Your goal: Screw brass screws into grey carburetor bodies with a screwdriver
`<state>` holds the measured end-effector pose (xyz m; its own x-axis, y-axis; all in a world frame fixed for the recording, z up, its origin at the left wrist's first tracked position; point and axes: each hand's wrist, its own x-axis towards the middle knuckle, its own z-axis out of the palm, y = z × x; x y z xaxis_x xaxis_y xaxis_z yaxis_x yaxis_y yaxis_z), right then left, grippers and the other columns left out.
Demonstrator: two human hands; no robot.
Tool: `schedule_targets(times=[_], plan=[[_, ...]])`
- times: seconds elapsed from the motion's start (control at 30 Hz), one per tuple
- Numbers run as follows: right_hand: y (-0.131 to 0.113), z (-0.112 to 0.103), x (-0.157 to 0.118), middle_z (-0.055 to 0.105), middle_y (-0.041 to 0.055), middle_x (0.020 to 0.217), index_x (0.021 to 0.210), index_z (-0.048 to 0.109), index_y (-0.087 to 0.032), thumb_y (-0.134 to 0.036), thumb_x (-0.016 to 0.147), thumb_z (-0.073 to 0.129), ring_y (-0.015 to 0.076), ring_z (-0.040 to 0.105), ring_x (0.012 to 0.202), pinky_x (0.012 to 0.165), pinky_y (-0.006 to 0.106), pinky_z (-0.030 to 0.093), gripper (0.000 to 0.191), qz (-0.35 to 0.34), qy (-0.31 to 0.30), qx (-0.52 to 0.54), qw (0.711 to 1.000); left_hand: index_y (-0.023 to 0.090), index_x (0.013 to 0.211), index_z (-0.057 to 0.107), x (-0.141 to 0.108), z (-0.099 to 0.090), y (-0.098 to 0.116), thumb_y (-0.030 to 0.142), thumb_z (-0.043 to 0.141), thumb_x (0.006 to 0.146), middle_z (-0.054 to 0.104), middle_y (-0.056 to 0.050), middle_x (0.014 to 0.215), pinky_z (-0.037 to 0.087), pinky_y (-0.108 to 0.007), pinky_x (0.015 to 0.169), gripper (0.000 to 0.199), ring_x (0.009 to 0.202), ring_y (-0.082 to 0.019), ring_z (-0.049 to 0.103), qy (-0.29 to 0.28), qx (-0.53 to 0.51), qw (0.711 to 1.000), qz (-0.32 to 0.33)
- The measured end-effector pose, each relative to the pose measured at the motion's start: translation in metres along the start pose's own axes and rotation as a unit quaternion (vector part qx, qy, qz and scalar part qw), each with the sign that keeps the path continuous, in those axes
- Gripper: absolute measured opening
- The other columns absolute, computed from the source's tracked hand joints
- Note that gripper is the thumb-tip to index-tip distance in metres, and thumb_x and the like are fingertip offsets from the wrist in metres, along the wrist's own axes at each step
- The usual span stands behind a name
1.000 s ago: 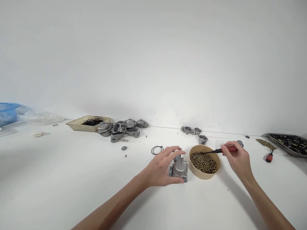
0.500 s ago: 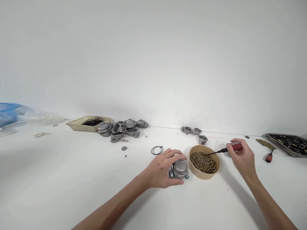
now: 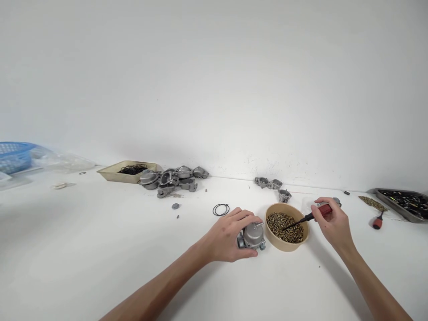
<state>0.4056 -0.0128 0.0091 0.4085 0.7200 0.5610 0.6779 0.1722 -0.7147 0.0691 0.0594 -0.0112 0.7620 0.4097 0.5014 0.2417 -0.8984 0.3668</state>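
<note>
My left hand [image 3: 230,236] is wrapped round a grey metal carburetor [image 3: 253,234] on the white table, covering its left side. Just right of it stands a tan round bowl [image 3: 284,246] holding a heap of brass-coloured screws [image 3: 284,226]. My right hand [image 3: 334,227] grips the red handle of a screwdriver [image 3: 310,216], whose dark shaft slants down to the left. The tip reaches in among the screws; whether a screw sits on it I cannot tell. Behind my left hand lie thin black rubber rings [image 3: 221,209].
Grey metal castings [image 3: 170,179] are piled beside a cream tray [image 3: 117,176] of black rings. Several bowl-shaped castings [image 3: 274,184] lie near the wall. At right are a second screwdriver [image 3: 377,221], loose brass screws [image 3: 372,203] and a metal tray [image 3: 403,205]. A blue basket [image 3: 15,156] stands far left.
My right hand has moved slightly left and down, pushing the screwdriver tip deeper among the screws. The left hand keeps its hold on the carburetor. The whole view has shifted slightly.
</note>
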Motion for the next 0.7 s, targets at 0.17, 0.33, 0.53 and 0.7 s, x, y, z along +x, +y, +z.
schedule_targets(times=[0.17, 0.33, 0.53, 0.7], plan=[[0.002, -0.001, 0.001, 0.07, 0.0013, 0.067, 0.097, 0.067, -0.026, -0.052, 0.087, 0.071, 0.0223, 0.068, 0.062, 0.062, 0.034, 0.055, 0.028, -0.007, -0.015, -0.021, 1.0, 0.024, 0.138, 0.055, 0.0, 0.0, 0.001, 0.049, 0.083, 0.084, 0.07, -0.01, 0.129, 0.053, -0.042, 0.088, 0.065, 0.106, -0.03, 0.064, 0.0, -0.001, 1.0, 0.0], [0.011, -0.003, 0.004, 0.07, 0.0012, 0.067, 0.1, 0.066, -0.026, -0.054, 0.087, 0.072, 0.0234, 0.07, 0.063, 0.062, 0.035, 0.058, 0.031, -0.004, -0.014, 0.003, 1.0, 0.024, 0.139, 0.055, 0.0, 0.0, 0.001, 0.048, 0.084, 0.084, 0.07, -0.01, 0.129, 0.053, -0.043, 0.09, 0.066, 0.108, -0.031, 0.065, 0.001, -0.005, 1.0, 0.001], [0.007, -0.001, 0.002, 0.068, -0.0004, 0.069, 0.1, 0.066, -0.026, -0.056, 0.087, 0.073, 0.022, 0.068, 0.062, 0.064, 0.035, 0.059, 0.033, 0.026, 0.019, 0.04, 0.999, 0.024, 0.139, 0.055, -0.001, 0.0, -0.001, 0.049, 0.083, 0.085, 0.07, -0.011, 0.129, 0.054, -0.044, 0.091, 0.066, 0.109, -0.031, 0.065, -0.006, -0.002, 1.0, 0.001], [0.002, -0.001, 0.002, 0.067, 0.0006, 0.067, 0.098, 0.067, -0.025, -0.056, 0.086, 0.075, 0.0212, 0.066, 0.057, 0.055, 0.033, 0.056, 0.034, 0.038, 0.032, 0.063, 0.997, 0.025, 0.14, 0.055, -0.001, 0.0, -0.002, 0.05, 0.082, 0.085, 0.07, -0.011, 0.129, 0.055, -0.043, 0.09, 0.066, 0.111, -0.031, 0.065, -0.008, 0.0, 1.0, -0.001]])
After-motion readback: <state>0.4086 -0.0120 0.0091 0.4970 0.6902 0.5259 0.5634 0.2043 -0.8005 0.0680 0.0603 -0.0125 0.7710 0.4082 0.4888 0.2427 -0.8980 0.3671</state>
